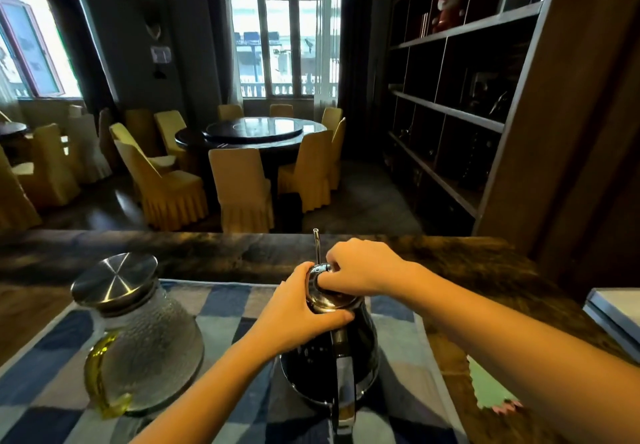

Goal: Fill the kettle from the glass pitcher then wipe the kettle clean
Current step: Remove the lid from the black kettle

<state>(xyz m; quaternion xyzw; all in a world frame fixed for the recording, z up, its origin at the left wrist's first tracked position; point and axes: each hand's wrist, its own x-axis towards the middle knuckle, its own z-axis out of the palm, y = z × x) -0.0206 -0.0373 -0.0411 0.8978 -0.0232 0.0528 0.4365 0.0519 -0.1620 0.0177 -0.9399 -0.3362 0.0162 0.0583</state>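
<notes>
Inspector: State the position of the task items.

Technician: The dark polished steel kettle with a long thin spout [329, 357] stands under both hands on the blue-and-grey checked cloth [221, 308]. The dimpled glass pitcher with a steel lid and yellow-green handle [142, 336] stands on the same cloth, well out to the side of the left forearm, untouched, lid on.

Inspector: Hand condition?

Technician: The left hand [301, 308] is wrapped around the kettle's neck, thumb across the near side, bracing it. The right hand [360, 270] is curled over the top, fingertips closed on the kettle's rounded steel lid [317, 275]. Whether the lid is seated or already lifting cannot be told.

Inspector: Judged stage?

Technician: Probably lid removal ahead of filling. No water transfer is evident.

Inspector: Failure modes from this point?

Technician: A tight lid releasing abruptly could jerk the kettle and swing its spout. The cloth may slide or bunch under a sideways pull, tipping the kettle towards the pitcher. The pitcher's own lid must be dealt with before pouring; a heavy glass vessel lifted one-handed could slip. The narrow kettle mouth invites spillage onto the cloth.
</notes>
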